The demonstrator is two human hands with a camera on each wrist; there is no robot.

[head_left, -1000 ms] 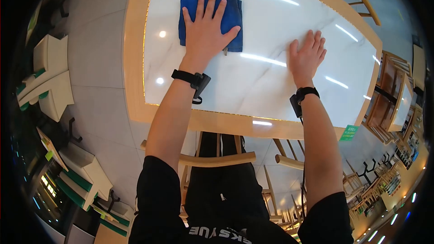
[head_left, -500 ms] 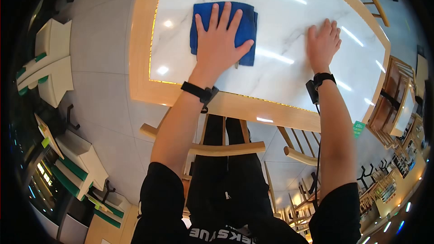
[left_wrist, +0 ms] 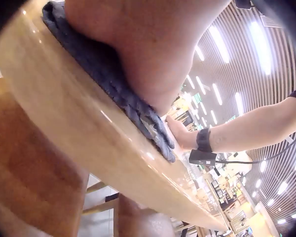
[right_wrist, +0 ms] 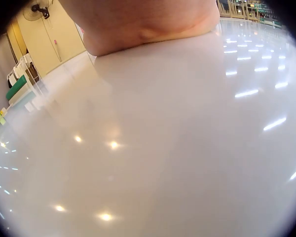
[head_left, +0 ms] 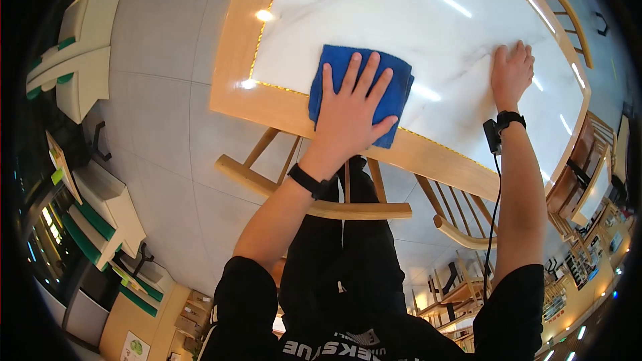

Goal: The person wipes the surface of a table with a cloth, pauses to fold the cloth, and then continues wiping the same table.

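A folded blue cloth (head_left: 398, 87) lies on the table's near edge, across the wooden border and the white marble-look top (head_left: 348, 10). My left hand (head_left: 351, 110) presses flat on it with fingers spread. The left wrist view shows the palm (left_wrist: 153, 59) over the layered edge of the cloth (left_wrist: 103, 79), which lies along the rounded wooden rim. To the right, my right hand (head_left: 512, 75) rests on the white top with its fingers slightly bent and nothing held. In the right wrist view the heel of that hand (right_wrist: 148, 29) sits on the glossy surface.
A wooden chair (head_left: 354, 210) stands between my body and the table, with a second chair (head_left: 465, 230) to its right. Another chair (head_left: 565, 17) is beyond the far right edge. A cable (head_left: 493, 214) hangs from the right wrist camera. White and green seats (head_left: 87, 73) stand at left.
My left hand has slid the blue cloth toward me and onto the near wooden border. The right hand stays on the tabletop, now further right in the view as the head view shifts.
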